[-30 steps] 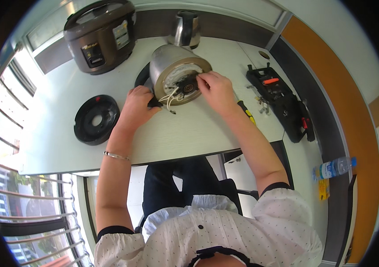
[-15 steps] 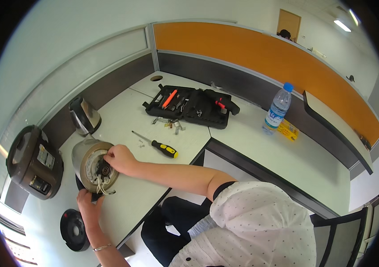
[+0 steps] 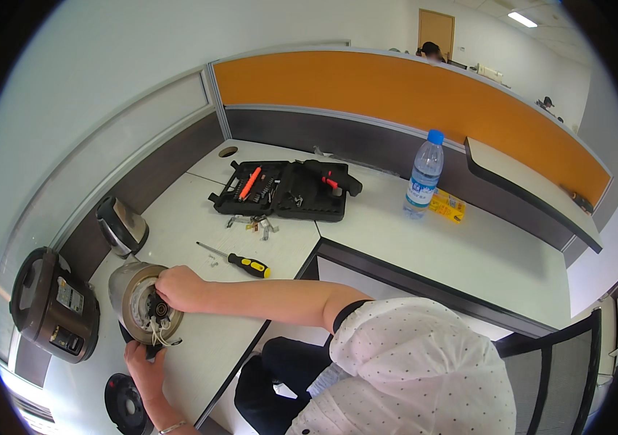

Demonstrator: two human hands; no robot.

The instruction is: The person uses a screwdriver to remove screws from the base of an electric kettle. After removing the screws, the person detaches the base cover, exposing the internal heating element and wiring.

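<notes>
A metal electric kettle (image 3: 120,291) lies on its side at the desk's left, its opened underside facing me. Inside the round base, a black coupler (image 3: 158,308) and several pale wires (image 3: 160,334) show. My left hand (image 3: 145,371) grips the kettle's black handle from below. My right hand (image 3: 183,288) is closed, its fingertips pressed at the upper right of the coupler; what they pinch is hidden. A black round base cover (image 3: 125,403) rests beside my left wrist. A yellow-and-black screwdriver (image 3: 248,265) lies on the desk beyond my right forearm.
A brown rice cooker (image 3: 57,304) and a second kettle (image 3: 122,225) stand along the left partition. Farther back lie an open black tool case (image 3: 309,203) with a drill (image 3: 338,180) and small metal parts (image 3: 254,225). A water bottle (image 3: 423,177) and yellow box (image 3: 448,206) stand right.
The view has shifted, so the desk items sit lower and further left. My right hand stays at the coupler with its fingers bent further inward; my left hand keeps the handle.
</notes>
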